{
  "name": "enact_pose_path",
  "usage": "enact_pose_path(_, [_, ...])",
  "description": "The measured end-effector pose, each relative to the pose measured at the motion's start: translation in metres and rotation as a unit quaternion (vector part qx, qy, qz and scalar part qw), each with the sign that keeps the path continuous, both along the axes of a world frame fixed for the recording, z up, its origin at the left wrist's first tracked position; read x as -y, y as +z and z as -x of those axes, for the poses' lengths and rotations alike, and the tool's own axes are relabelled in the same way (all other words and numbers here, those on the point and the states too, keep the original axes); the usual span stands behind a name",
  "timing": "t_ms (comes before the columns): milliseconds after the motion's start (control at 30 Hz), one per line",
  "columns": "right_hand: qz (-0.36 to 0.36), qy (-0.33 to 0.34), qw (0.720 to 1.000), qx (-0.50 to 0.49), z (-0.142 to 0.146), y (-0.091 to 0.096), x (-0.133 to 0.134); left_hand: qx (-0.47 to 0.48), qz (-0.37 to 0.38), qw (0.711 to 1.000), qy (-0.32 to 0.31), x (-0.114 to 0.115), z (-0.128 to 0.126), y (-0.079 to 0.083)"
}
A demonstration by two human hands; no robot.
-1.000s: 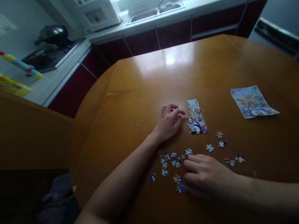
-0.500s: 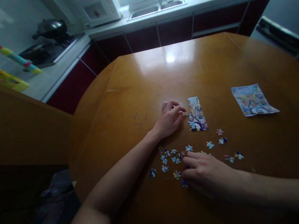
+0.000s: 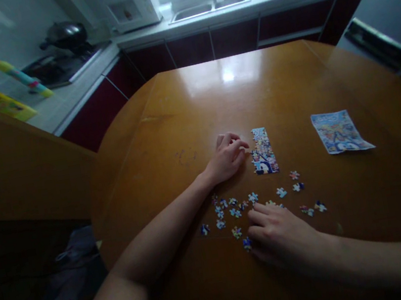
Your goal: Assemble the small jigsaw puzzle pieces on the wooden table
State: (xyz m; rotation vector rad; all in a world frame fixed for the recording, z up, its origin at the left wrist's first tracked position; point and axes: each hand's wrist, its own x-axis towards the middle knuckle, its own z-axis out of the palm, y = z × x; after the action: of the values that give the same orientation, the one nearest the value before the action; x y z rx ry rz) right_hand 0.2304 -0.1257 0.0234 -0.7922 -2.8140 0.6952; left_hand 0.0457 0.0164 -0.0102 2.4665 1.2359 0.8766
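Blue and white mark the joined puzzle section (image 3: 263, 152), which lies flat on the wooden table (image 3: 193, 105), with the left hand (image 3: 225, 158) just left of it, its fingers loosely parted. Nearer the wearer than the section, loose pieces (image 3: 219, 212) lie scattered beside the right hand (image 3: 275, 229), whose fingers curl downward; whether they grip anything I cannot tell. Right of the section lies a creased printed sheet (image 3: 339, 132); well beyond it stands the sink (image 3: 196, 11).

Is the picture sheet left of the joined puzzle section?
No, the picture sheet lies to the right of the joined puzzle section, apart from it.
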Motion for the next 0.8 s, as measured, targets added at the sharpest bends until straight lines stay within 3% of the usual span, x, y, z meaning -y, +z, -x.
enact_pose_path(233, [0.005, -0.014, 1.0, -0.002, 0.001, 0.0, 0.0, 0.001, -0.001, 1.0, -0.003, 0.001, 0.0, 0.001])
enact_pose_path(500, [-0.029, -0.074, 0.996, -0.038, 0.012, -0.006, 0.002, 0.001, 0.001, 1.0, 0.0, 0.0, 0.0, 0.0])
enact_pose_path(800, [-0.031, -0.086, 0.995, -0.036, 0.025, -0.011, 0.0, -0.007, -0.001, 1.0, 0.001, 0.0, -0.001, 0.001])
